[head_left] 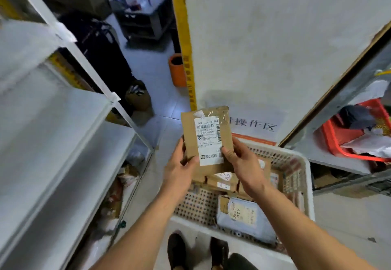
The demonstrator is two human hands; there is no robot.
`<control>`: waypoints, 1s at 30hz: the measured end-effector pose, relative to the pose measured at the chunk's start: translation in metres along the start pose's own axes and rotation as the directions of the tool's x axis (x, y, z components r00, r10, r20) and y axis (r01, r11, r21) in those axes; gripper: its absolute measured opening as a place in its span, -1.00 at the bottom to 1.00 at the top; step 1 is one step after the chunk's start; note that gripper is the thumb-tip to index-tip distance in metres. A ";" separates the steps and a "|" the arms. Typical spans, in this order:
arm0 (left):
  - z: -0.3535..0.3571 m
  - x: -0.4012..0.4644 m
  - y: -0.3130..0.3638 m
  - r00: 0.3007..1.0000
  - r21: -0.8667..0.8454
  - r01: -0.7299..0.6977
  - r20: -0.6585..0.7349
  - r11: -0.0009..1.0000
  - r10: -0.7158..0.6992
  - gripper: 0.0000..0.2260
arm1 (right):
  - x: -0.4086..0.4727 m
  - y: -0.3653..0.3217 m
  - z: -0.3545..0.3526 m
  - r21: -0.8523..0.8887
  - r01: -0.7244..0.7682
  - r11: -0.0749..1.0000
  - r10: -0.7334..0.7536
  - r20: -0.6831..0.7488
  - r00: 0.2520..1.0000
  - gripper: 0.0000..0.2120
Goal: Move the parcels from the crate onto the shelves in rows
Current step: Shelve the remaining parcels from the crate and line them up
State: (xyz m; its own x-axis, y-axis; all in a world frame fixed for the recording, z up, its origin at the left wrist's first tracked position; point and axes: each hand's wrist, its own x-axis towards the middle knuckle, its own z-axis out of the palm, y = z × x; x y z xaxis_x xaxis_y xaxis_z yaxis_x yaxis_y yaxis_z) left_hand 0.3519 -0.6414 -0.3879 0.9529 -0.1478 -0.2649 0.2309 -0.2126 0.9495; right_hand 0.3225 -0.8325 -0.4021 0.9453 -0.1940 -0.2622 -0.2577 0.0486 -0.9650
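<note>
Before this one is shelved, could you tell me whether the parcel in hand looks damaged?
Slightly: the brown parcel, held by the left hand and right hand, has crinkled clear tape across its top right corner, which looks worn. Its label looks intact.

Left hand (179, 169), right hand (241, 159) gripping.

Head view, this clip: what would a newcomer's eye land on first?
First, the flat brown cardboard parcel with a white shipping label, held up at centre by both hands, the left hand gripping its lower left edge and the right hand its lower right. Below it sits the white perforated plastic crate with more parcels inside. The white metal shelves fill the left side.
</note>
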 end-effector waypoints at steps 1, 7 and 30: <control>-0.020 -0.006 0.007 0.999 0.000 -0.018 -0.046 1.000 0.018 -0.47 | 0.003 -0.011 0.018 0.001 0.017 1.000 -0.017 0.053 0.998 -0.61; -0.144 -0.056 0.050 0.937 0.018 -0.123 -0.326 0.992 0.122 -0.43 | 0.003 -0.085 0.134 -0.111 0.203 0.973 -0.156 0.335 0.929 -0.54; -0.531 -0.283 0.072 0.424 0.231 -0.302 -0.837 0.925 0.347 -0.37 | -0.139 -0.222 0.582 0.124 0.505 0.854 -0.359 0.843 0.400 -0.41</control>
State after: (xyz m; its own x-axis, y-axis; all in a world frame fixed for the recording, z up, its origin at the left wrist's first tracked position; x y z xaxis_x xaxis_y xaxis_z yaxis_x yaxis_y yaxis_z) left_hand 0.2033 -0.1021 -0.1552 0.6483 0.6717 0.3584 -0.1200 -0.3747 0.9193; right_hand 0.3647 -0.2460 -0.1542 0.6394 0.7311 0.2380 0.2822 0.0648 -0.9572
